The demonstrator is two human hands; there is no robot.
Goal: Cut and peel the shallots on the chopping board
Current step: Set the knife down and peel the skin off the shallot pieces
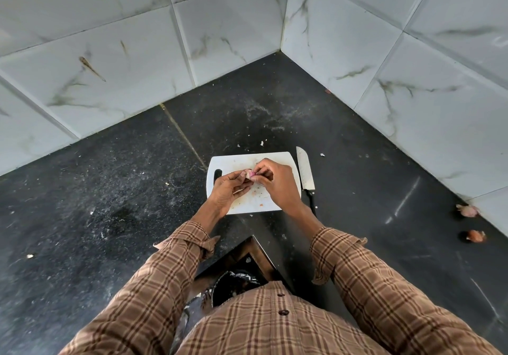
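At the left of the frame we see the dark speckled worktop (110,189), dotted with pale scraps and backed by white marbled wall tiles (110,60). Just left of centre, our left hand (229,189) is held palm up over the white chopping board (283,159), its fingers curled round a small pinkish shallot (250,174). Our right hand (277,183) meets it from the other side, fingertips pinching at the shallot's skin, so the shallot sits between both hands just above the middle of the board. Small bits of peel lie on the board's lower part. Just beside the board's right edge a knife (305,173) lies on the worktop, blade pointing to the upper part of the frame, black handle toward us. Far over at the right edge, near the tiled wall, two more shallots (468,210) lie on the worktop, one below the other, well apart from the board.
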